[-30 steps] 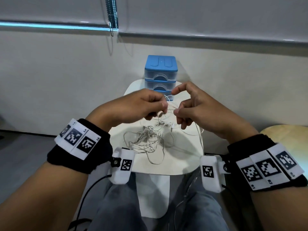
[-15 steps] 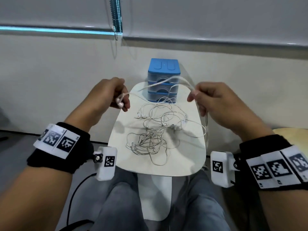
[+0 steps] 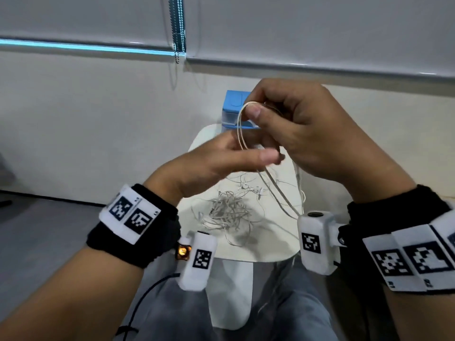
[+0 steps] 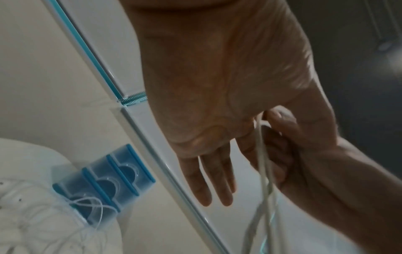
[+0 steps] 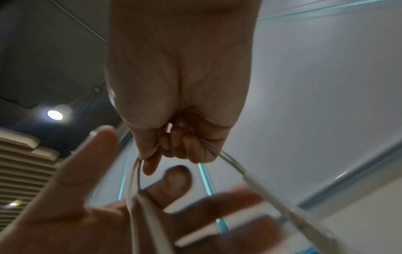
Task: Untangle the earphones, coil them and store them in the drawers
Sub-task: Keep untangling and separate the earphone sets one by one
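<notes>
A small white table [image 3: 246,252] sits w/ its far edge by the wall; a blue drawer unit [image 3: 234,107] stands at that far edge, mostly hidden behind the right hand in the head view. In the left wrist view the drawer unit [image 4: 104,185] shows three closed drawers w/ round finger pulls, a thin cable loop lying across the nearest one. On the tabletop a tangled heap of earphones [image 3: 229,212] lies near the middle, earbuds [image 3: 251,188] just beyond it. Blinds w/ a bead chain [image 3: 178,28] hang on the far wall. Person's jeans [image 3: 290,311] show below the table's near edge.

Right hand [image 3: 302,126] is raised above the table, fingers curled, thumb & forefinger pinching a doubled loop of white cable [image 3: 242,124]; the strands drop from it toward the table's right side. Left hand [image 3: 219,163] is lower and left of it, palm open, fingers straight & slightly spread, blurred; the cable's strands pass right by its fingertips, but can't tell if they touch. Both wrists wear black bands w/ printed marker tags.
</notes>
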The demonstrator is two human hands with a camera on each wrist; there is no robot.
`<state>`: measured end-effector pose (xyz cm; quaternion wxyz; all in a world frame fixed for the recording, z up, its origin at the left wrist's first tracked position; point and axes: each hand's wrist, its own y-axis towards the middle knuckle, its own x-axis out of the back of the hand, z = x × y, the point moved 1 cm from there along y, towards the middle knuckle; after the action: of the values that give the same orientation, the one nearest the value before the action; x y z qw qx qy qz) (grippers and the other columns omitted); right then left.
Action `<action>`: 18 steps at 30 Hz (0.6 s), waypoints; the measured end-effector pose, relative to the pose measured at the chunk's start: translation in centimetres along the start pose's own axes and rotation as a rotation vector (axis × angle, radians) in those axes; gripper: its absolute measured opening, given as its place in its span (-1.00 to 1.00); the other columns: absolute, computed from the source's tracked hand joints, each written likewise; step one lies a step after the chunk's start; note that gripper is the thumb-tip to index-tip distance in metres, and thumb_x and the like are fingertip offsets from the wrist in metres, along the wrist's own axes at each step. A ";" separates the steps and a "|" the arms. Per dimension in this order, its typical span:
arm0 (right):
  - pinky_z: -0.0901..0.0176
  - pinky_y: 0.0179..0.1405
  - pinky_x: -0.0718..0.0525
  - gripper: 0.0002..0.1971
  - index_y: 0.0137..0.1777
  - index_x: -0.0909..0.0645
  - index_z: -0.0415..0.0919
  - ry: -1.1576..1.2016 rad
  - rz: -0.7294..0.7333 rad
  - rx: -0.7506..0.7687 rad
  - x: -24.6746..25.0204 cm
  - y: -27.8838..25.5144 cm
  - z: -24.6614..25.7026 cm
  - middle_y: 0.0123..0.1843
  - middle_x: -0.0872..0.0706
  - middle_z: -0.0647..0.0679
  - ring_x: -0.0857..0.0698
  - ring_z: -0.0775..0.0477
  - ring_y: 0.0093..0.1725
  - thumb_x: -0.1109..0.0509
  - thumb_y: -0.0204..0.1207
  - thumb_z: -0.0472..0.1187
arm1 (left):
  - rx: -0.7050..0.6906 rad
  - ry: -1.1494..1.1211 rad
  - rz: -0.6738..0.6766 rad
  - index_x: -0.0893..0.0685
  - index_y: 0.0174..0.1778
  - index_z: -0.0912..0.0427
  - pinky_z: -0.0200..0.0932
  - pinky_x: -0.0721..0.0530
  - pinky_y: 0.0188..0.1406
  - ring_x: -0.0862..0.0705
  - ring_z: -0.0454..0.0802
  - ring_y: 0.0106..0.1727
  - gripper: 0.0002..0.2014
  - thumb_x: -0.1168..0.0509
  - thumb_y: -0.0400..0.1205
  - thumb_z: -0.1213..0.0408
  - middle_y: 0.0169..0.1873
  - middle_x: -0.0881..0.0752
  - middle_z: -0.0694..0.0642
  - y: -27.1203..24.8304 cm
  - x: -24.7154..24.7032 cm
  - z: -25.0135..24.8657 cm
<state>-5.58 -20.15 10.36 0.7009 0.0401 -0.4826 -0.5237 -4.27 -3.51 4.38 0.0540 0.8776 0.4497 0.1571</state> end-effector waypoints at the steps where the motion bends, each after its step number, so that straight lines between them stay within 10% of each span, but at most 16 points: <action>1: 0.24 -0.39 -0.47 -0.84 -0.08 -0.73 -0.14 -0.016 -0.005 0.010 -0.1 0.1 0.2 -0.45 -0.59 0.12 -0.54 0.08 -0.47 -0.37 0.71 -0.16 | 0.013 0.029 0.009 -0.69 0.12 0.42 -0.15 -0.62 0.22 -0.70 -0.14 0.07 -0.65 -0.47 0.59 0.19 -0.09 -0.76 -0.06 0.2 -0.8 0.3; 4: 0.37 -0.29 -0.45 -0.85 -0.02 -0.80 -0.15 -0.028 -0.074 0.046 0.3 0.1 0.5 -0.38 -0.68 0.24 -0.56 0.22 -0.38 -0.42 0.67 -0.15 | 0.053 0.034 0.036 -0.79 -0.11 0.05 -0.15 -0.62 0.28 -0.75 0.06 0.11 -0.79 -0.31 0.73 0.40 -0.15 -0.81 0.01 0.5 -3.4 1.1; 7: 0.36 -0.09 -0.61 -0.81 0.07 -0.83 -0.20 -0.055 -0.239 0.072 1.6 -0.1 0.1 -0.11 -0.84 0.08 -0.72 0.28 -0.15 -0.43 0.67 -0.14 | 0.110 -0.125 0.056 -0.54 -0.20 0.11 0.17 -0.58 0.47 -0.74 0.34 0.32 -0.78 -0.18 0.78 0.33 0.02 -0.84 0.34 0.4 -5.0 2.3; 12: 0.15 -0.15 -0.65 -0.78 0.06 -0.84 -0.15 -0.252 -0.490 0.057 3.4 -0.8 -1.6 -0.15 -0.83 -0.02 -0.74 0.06 -0.17 -0.41 0.66 -0.07 | 0.167 -0.242 0.065 -0.44 -0.06 0.17 0.25 -0.61 0.15 -0.71 0.22 -0.37 -0.86 -0.15 0.82 0.31 -0.49 -0.61 0.21 -0.4 -5.3 3.3; 18: -0.06 0.01 -0.60 -0.81 0.07 -0.80 -0.08 -0.456 -0.563 -0.030 4.6 -2.0 -5.8 -0.20 -0.75 -0.11 -0.66 -0.20 -0.17 -0.38 0.62 -0.07 | 0.288 -0.120 0.091 -0.67 0.16 0.35 0.14 -0.68 -0.01 -0.52 0.13 -0.50 -0.67 -0.07 0.87 0.21 -0.52 -0.44 0.21 -1.4 -3.1 3.9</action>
<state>-2.89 -27.20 9.10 0.4040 0.0434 -0.5886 -0.6989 -5.75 -4.99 -0.27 -0.0527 0.9034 0.4235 0.0409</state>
